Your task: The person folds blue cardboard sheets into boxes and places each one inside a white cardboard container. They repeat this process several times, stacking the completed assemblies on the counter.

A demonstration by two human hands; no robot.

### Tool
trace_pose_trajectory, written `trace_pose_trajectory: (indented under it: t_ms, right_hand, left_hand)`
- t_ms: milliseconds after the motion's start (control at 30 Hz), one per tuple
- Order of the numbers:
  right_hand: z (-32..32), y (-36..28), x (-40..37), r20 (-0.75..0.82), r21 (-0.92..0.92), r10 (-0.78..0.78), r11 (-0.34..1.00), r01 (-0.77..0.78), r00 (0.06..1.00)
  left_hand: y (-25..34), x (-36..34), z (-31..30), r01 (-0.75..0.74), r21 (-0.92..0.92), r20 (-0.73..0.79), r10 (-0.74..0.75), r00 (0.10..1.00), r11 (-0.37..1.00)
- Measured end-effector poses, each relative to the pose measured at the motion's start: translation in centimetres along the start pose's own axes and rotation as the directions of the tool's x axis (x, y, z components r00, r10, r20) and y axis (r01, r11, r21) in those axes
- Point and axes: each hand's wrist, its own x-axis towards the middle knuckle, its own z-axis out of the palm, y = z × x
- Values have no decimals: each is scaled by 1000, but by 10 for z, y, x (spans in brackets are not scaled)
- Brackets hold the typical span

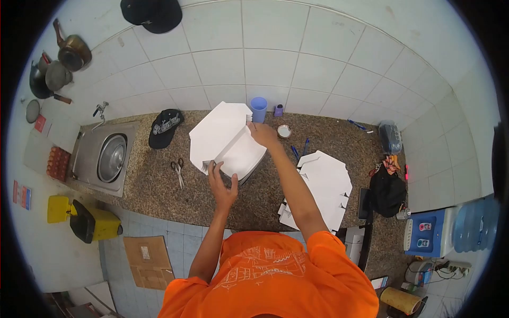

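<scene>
left hand (222,186): on the near edge of the white sheet (225,135). Fingers fanned along that edge, thumb on the other side, so I'm gripping, not resting.
right hand (263,133): arm stretched forward, fingertips pinching the sheet's far edge by the notched corner.
white sheet: big folded die-cut piece, lifted off the desk (159,196), dead ahead of me and between both hands.
axis: the crease runs near-left to far-right, roughly hand to hand. The left hand is the nearer one to my body, the right is at full reach.
flat stack (324,185): more white cut sheets lying on the desk to my right, under my right forearm and apart from the held one.
around: blue cup (259,108) just behind the sheet, scissors (178,170) left of my left hand, sink (85,159) far left.
writing: black cap (163,127) has white script lettering, too small to read. The print on my orange shirt (265,270) isn't legible either.
</scene>
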Motion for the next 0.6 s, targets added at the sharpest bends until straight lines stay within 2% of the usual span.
trace_pose_trajectory:
  t_ms: [200, 267, 300, 367, 433, 467, 500, 533, 567, 600]
  right_hand:
    - [7, 3, -1, -77, -16, 31, 999, -32, 997]
    - [3, 5, -16, -306, 221, -29, 970, 101, 952]
    - [-2, 10, -27, -317, 220, -19, 971, 93, 948]
    - [-9, 37, -70, -636, 325, -49, 888, 325, 770]
    - [-8, 85, -146, -481, 62, -168, 972, 225, 861]
    - [-8, 112, -193, -249, -60, -132, 991, 121, 959]
    - [1, 140, -240, -54, -328, -2, 944, -16, 999]
    - [-1, 150, -280, 166, -419, 168, 904, -84, 972]
    - [-4, 157, -310, 358, -513, 344, 849, -125, 868]
    - [-3, 167, -330, 356, -514, 353, 847, -135, 865]
  left_hand:
    - [-7, -3, 6, 19, -24, 0, -19, 1000, 1000]
    - [-9, -1, 4, -4, -40, 16, 5, 1000, 999]
    - [-9, -3, 3, 0, -29, 20, 1, 1000, 1000]
    - [-8, -3, 4, 11, -29, 34, -10, 999, 1000]
    - [-6, -5, 1, 12, -31, 58, -10, 998, 999]
    - [-9, -6, 2, 17, -40, 70, -14, 997, 999]
    - [-12, -6, 3, 26, -48, 76, -22, 997, 999]
    - [-15, -6, 4, 36, -55, 79, -31, 996, 998]
    - [-18, -5, 6, 40, -61, 87, -35, 996, 997]
    - [-21, -3, 7, 32, -86, 80, -25, 996, 996]
